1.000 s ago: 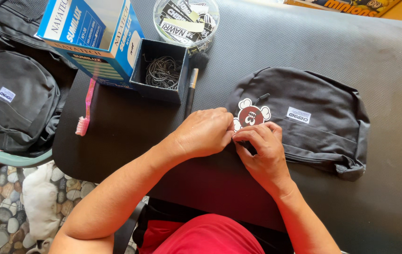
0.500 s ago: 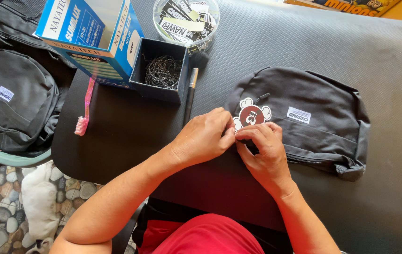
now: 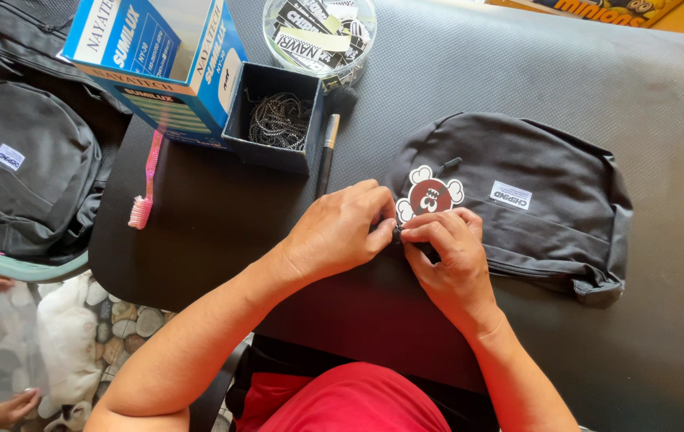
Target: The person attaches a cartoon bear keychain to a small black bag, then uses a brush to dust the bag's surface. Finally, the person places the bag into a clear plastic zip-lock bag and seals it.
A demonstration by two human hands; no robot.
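Observation:
A small black backpack [image 3: 534, 200] lies flat on the dark padded table [image 3: 454, 88]. A round dark-red charm with white petal shapes [image 3: 430, 194] rests on the bag's left end. My left hand [image 3: 342, 228] and my right hand [image 3: 450, 252] meet just below the charm, fingertips pinched together on a small dark part at the bag's edge, likely a zipper pull. The part itself is mostly hidden by my fingers.
A small black box of metal chains [image 3: 278, 120], a black brush [image 3: 332, 136], a blue carton [image 3: 158, 60] and a clear bowl of labels [image 3: 318, 32] stand at the back left. A pink toothbrush [image 3: 146, 188] lies near the table's edge. More black backpacks [image 3: 26, 168] sit left.
Both hands have stayed pinched at the bag's edge below the charm; only slight finger shifts show.

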